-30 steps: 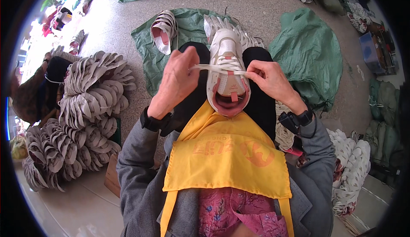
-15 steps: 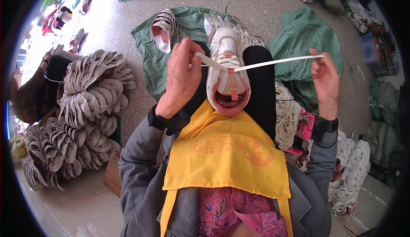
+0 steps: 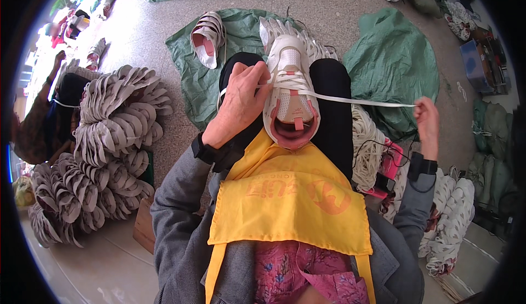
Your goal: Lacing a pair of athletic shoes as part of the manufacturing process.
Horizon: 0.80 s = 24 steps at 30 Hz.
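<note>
A white and pink sneaker (image 3: 290,115) rests between my knees, its heel opening toward me. White shoelace (image 3: 356,101) crosses its tongue through the eyelets. Far out to the right, my right hand (image 3: 427,123) is closed on one end of the lace, which runs taut from the shoe. My left hand (image 3: 236,98) is at the sneaker's left side, thumb and fingers pinching the lace by the eyelets. Part of the lace shows as a curve left of that hand. My fingers partly hide the lace there.
An unlaced shoe (image 3: 208,40) lies on a green sheet (image 3: 189,84) beyond my knees. Left are stacked grey shoe parts (image 3: 118,112) and another person's arm (image 3: 35,109). On the right are a green sack (image 3: 392,63), bundled laces (image 3: 364,145) and a pink box (image 3: 390,164).
My right hand has moved down and slightly outward, drawing the lace along. My left hand has come lower and closer against the shoe's side; the raised strip of lace it held no longer shows.
</note>
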Each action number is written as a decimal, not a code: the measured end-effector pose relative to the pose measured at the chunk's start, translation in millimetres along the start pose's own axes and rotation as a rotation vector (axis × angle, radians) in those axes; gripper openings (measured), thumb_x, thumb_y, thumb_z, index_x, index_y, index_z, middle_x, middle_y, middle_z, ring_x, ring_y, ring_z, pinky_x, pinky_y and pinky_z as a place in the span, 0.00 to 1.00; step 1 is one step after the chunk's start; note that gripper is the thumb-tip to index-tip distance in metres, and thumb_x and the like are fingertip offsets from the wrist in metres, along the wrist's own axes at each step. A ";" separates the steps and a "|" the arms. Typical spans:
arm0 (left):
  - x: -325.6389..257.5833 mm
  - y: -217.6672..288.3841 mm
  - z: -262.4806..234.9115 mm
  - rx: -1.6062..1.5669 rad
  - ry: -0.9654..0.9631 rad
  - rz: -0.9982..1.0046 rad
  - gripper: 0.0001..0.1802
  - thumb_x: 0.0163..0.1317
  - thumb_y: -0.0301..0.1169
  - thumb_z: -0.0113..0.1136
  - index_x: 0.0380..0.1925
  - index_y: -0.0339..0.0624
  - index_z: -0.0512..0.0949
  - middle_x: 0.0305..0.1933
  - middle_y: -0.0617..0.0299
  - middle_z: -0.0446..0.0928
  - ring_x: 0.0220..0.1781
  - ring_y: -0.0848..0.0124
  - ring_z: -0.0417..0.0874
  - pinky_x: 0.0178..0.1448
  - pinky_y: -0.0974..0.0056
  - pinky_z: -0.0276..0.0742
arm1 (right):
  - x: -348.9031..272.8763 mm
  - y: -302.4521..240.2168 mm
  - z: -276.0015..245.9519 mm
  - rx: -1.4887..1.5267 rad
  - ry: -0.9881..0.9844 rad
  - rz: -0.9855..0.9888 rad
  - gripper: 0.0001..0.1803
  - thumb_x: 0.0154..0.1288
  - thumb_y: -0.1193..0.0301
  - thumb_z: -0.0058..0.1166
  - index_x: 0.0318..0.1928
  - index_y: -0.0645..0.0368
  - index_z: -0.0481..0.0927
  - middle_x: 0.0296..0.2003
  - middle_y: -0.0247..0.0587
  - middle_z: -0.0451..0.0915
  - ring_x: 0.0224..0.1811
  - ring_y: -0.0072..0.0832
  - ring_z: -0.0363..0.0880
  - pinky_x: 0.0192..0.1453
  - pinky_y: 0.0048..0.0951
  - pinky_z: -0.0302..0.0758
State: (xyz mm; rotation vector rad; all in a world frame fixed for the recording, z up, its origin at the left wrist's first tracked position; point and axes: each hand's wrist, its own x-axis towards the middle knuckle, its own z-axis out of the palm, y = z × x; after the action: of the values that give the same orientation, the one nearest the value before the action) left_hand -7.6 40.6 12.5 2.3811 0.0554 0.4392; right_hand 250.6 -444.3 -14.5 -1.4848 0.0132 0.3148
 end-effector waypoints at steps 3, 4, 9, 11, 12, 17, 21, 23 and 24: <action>2.6 -0.7 -3.8 0.049 -0.021 0.109 0.07 0.61 0.22 0.64 0.37 0.37 0.75 0.34 0.56 0.78 0.43 0.55 0.76 0.50 0.57 0.73 | -18.9 10.7 57.4 -0.378 -0.085 0.070 0.11 0.76 0.65 0.58 0.43 0.61 0.82 0.35 0.33 0.84 0.27 0.17 0.77 0.30 0.20 0.75; 4.0 0.0 -4.8 0.001 -0.057 0.070 0.07 0.62 0.22 0.64 0.36 0.37 0.75 0.34 0.55 0.77 0.41 0.58 0.77 0.48 0.59 0.73 | -19.4 20.4 68.2 -0.482 -0.101 0.071 0.12 0.76 0.64 0.59 0.45 0.62 0.83 0.35 0.32 0.84 0.27 0.17 0.78 0.29 0.20 0.76; 9.0 14.1 -23.5 -0.269 -0.307 -0.199 0.05 0.68 0.22 0.63 0.36 0.38 0.75 0.33 0.60 0.75 0.35 0.75 0.79 0.41 0.68 0.75 | -27.4 25.3 150.8 -0.570 -0.259 -0.131 0.11 0.75 0.67 0.62 0.47 0.63 0.86 0.34 0.30 0.84 0.28 0.15 0.80 0.31 0.19 0.77; 2.1 4.7 -19.5 -0.563 -0.329 -0.244 0.05 0.71 0.23 0.62 0.37 0.38 0.75 0.34 0.64 0.75 0.37 0.79 0.77 0.42 0.70 0.75 | -37.0 15.1 191.1 -0.521 -0.398 -0.215 0.10 0.76 0.69 0.61 0.47 0.63 0.86 0.33 0.30 0.83 0.28 0.14 0.80 0.32 0.19 0.77; 0.7 1.4 -18.3 -0.709 -0.338 -0.262 0.05 0.73 0.24 0.62 0.37 0.38 0.74 0.35 0.66 0.75 0.38 0.81 0.77 0.43 0.70 0.75 | -41.1 12.5 208.3 -0.458 -0.472 -0.211 0.10 0.77 0.70 0.59 0.48 0.63 0.86 0.32 0.29 0.83 0.28 0.13 0.79 0.32 0.18 0.77; 1.0 13.8 -29.7 -0.718 -0.313 -0.251 0.06 0.73 0.25 0.63 0.38 0.38 0.75 0.36 0.69 0.76 0.38 0.81 0.78 0.43 0.72 0.77 | -60.7 0.9 288.3 -0.329 -0.739 -0.178 0.13 0.79 0.67 0.57 0.51 0.64 0.87 0.26 0.30 0.82 0.25 0.14 0.79 0.28 0.20 0.76; -1.0 13.6 -34.4 -0.684 -0.266 -0.166 0.04 0.73 0.25 0.62 0.40 0.38 0.76 0.36 0.70 0.76 0.39 0.82 0.77 0.43 0.71 0.76 | -73.7 -4.6 324.8 -0.391 -0.898 -0.127 0.16 0.81 0.62 0.54 0.49 0.61 0.87 0.22 0.28 0.79 0.23 0.13 0.77 0.26 0.22 0.72; -3.0 15.2 -38.3 -0.744 -0.260 -0.188 0.04 0.73 0.25 0.62 0.40 0.38 0.76 0.35 0.70 0.75 0.39 0.81 0.76 0.43 0.71 0.76 | -73.4 -9.2 325.8 -0.531 -0.894 -0.227 0.13 0.77 0.66 0.58 0.41 0.64 0.85 0.24 0.30 0.79 0.26 0.11 0.74 0.29 0.22 0.71; -4.2 13.3 -37.3 -0.785 -0.256 -0.183 0.04 0.73 0.25 0.62 0.40 0.38 0.75 0.35 0.69 0.75 0.39 0.81 0.76 0.43 0.71 0.75 | -75.8 -9.4 324.9 -0.493 -0.879 -0.327 0.10 0.75 0.69 0.61 0.39 0.65 0.84 0.27 0.29 0.79 0.30 0.10 0.74 0.31 0.21 0.71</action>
State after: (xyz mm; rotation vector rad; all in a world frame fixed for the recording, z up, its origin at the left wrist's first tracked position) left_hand -24.9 53.9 45.9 1.6201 -0.0161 0.0387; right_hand 120.3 -142.0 40.3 -1.6805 -1.0622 0.7123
